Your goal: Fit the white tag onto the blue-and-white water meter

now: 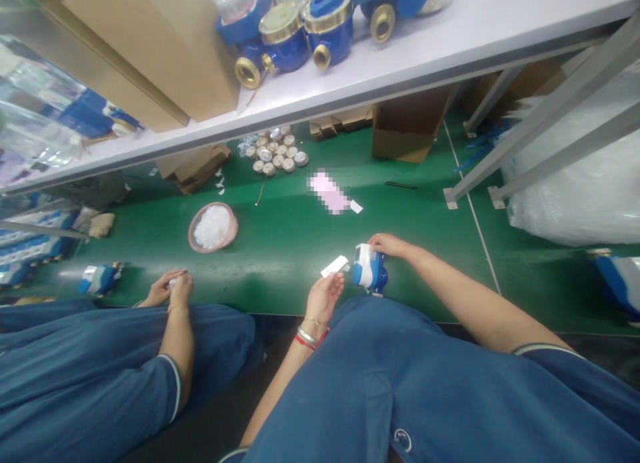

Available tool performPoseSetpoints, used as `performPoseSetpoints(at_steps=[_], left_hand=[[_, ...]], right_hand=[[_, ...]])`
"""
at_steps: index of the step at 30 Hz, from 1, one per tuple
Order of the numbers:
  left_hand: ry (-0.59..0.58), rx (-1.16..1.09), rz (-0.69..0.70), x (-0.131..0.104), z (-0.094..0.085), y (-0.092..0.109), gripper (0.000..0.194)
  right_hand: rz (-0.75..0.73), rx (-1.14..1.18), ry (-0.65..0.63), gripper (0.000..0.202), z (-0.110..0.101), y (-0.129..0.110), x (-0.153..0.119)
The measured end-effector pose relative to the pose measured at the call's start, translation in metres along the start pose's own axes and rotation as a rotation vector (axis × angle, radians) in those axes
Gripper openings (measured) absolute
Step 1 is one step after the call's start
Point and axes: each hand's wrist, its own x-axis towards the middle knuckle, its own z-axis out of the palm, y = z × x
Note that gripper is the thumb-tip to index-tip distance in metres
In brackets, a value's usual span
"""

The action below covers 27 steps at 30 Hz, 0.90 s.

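My left hand (pixel 326 295), with a silver bangle and a red band at the wrist, is closed on a small white piece (pixel 335 266) that looks like paper or a card. Just right of it, near the front edge of the green table, a blue and white meter (pixel 369 268) rests. My right hand (pixel 387 244) has its fingers on the meter's top right corner. The meter's white part faces up, and a fitting shows at its lower end.
A pink bowl (pixel 233 232) holds white pieces. Round parts (pixel 279 158), a cardboard box (pixel 400 147) and a pixelated pink item (pixel 329 192) lie behind. Blue meters (pixel 327 33) stand on the shelf (pixel 380 82). At left, a co-worker's hands (pixel 176 288) are near another meter (pixel 99 280).
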Motion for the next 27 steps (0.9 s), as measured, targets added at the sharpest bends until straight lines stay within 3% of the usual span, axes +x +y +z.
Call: performPoseSetpoints(at_steps=[20, 27], left_hand=[[0.004, -0.01, 0.003, -0.002, 0.001, 0.003, 0.025], [-0.013, -0.009, 0.003, -0.002, 0.001, 0.001, 0.025]], right_hand=[[-0.012, -0.019, 0.041, 0.019, 0.009, 0.009, 0.002], [-0.043, -0.011, 0.124, 0.02, 0.018, 0.012, -0.003]])
